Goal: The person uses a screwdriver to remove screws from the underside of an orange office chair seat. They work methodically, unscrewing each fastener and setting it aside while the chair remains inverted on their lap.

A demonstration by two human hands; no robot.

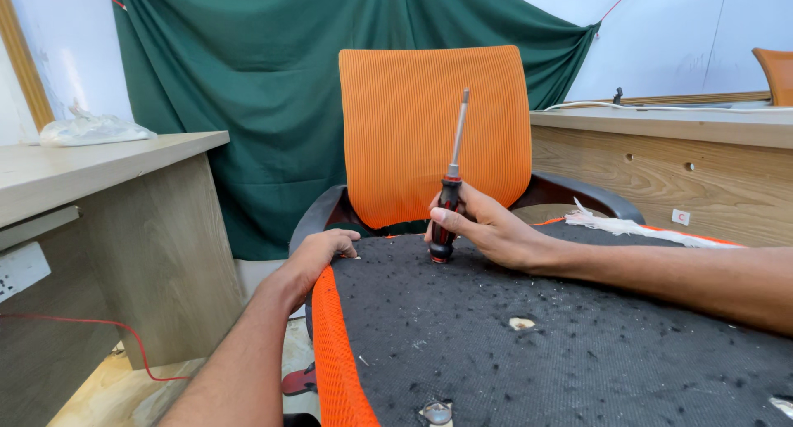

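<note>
Red-black screwdriver [450, 192] upright, tip up, right hand [483, 225] gripping.

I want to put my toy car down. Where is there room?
The desk top is bare in front of the bag. It is crowded at the seat edge, by the left hand and the right hand holding the screwdriver.

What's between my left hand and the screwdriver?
In the head view, only dark speckled fabric separates the left hand from the screwdriver, gripped by the right hand.
</note>
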